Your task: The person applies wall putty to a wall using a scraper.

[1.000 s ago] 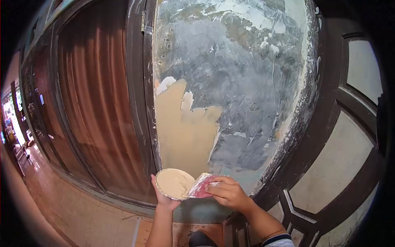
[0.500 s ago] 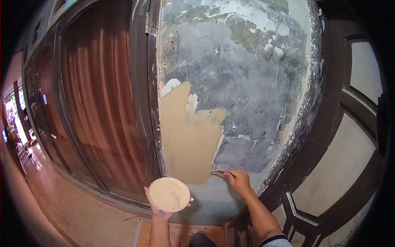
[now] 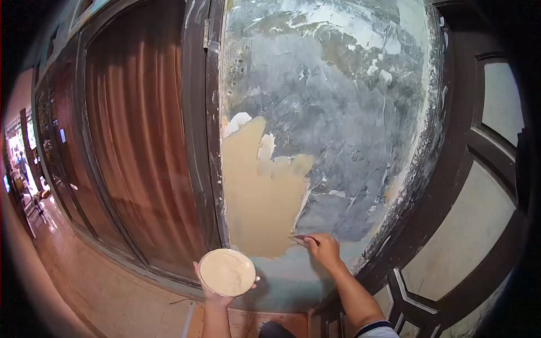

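Observation:
My left hand [image 3: 213,296] holds up a round bowl of beige putty [image 3: 227,272], its fingers wrapped round the underside and rim. In my right hand [image 3: 325,249] is a putty knife [image 3: 300,237], gripped by its handle with the blade pointing left. The blade tip meets the right edge of a beige putty patch [image 3: 262,208] on the wall. Bare grey wall [image 3: 332,112] with white smears surrounds that patch above and to the right. The bowl sits just below the patch's lower left part.
A dark wooden frame [image 3: 211,141] borders the wall on the left, beside a glazed panel with a reddish-brown curtain [image 3: 135,141]. To the right stands a dark panelled door [image 3: 462,225]. Tiled floor [image 3: 107,287] runs along the lower left.
The view has shifted slightly, so the wall sits a little lower and further right. The bowl has moved slightly left and down relative to the patch. The knife stays at the patch's right edge.

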`<control>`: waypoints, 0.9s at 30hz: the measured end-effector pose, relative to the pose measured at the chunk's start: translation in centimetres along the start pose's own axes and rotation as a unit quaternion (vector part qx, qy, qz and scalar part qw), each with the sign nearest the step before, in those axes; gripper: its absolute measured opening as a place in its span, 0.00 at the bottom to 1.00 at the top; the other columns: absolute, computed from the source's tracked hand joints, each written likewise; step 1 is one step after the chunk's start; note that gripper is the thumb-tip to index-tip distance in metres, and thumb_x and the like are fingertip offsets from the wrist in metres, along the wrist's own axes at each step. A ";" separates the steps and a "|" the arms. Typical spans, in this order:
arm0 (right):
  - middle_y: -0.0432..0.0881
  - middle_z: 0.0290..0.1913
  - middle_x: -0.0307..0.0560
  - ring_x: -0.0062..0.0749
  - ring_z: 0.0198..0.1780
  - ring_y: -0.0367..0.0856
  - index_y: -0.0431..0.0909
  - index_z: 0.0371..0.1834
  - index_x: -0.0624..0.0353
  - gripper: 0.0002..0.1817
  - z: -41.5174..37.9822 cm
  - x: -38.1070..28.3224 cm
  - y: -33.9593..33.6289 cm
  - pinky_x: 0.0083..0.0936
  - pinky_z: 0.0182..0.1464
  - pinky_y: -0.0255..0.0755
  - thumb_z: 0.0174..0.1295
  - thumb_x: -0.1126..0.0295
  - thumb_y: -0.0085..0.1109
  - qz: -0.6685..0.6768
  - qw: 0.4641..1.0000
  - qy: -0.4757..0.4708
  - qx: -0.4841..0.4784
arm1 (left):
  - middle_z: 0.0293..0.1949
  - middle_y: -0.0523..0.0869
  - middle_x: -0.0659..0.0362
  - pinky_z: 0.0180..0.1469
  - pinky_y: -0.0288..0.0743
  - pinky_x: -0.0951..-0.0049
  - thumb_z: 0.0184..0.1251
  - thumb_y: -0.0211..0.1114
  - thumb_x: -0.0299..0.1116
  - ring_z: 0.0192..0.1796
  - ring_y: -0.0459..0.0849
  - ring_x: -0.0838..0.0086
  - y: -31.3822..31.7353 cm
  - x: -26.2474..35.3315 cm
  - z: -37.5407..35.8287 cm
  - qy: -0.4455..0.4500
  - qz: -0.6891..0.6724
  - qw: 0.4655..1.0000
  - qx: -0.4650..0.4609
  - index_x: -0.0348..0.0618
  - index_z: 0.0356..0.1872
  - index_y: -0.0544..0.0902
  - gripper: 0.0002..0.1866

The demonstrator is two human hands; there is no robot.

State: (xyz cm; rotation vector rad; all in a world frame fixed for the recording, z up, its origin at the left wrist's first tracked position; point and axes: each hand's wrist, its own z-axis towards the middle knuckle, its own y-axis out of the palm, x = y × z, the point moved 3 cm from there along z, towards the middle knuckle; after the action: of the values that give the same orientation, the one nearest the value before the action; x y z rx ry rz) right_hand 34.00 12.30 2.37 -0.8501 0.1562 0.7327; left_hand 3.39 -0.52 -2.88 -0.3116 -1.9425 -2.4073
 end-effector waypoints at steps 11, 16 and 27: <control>0.92 0.39 0.50 0.50 0.44 0.89 0.93 0.40 0.51 0.07 -2.0 1.7 2.6 0.40 0.47 0.80 0.67 0.63 0.71 0.001 0.999 -0.034 0.013 | 0.66 0.78 0.30 0.51 0.80 0.17 0.59 0.45 0.90 0.57 0.79 0.14 -0.4 0.1 -0.1 -0.012 0.011 1.000 -0.011 0.41 0.77 0.68 0.63; 0.91 0.39 0.52 0.51 0.41 0.89 0.92 0.41 0.58 0.09 1.8 0.0 -0.5 0.40 0.46 0.81 0.67 0.64 0.71 0.016 0.996 0.012 0.086 | 0.72 0.71 0.29 0.58 0.72 0.11 0.58 0.45 0.91 0.64 0.75 0.14 -0.5 0.3 -0.6 -0.017 -0.098 0.994 -0.038 0.43 0.81 0.63 0.65; 0.92 0.45 0.47 0.50 0.48 0.89 0.93 0.41 0.50 0.09 -3.5 2.1 4.9 0.43 0.51 0.82 0.67 0.60 0.71 0.002 1.000 -0.010 -0.024 | 0.69 0.75 0.30 0.57 0.75 0.14 0.58 0.47 0.90 0.61 0.77 0.15 -2.0 1.1 -1.3 0.004 0.034 0.999 -0.022 0.41 0.79 0.67 0.64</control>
State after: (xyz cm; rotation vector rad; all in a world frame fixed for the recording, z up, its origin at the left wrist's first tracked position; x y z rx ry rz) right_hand 32.97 12.92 -3.90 -0.8886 0.1220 0.7510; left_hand 1.85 -1.23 -4.86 -0.3637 -1.8456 -2.4076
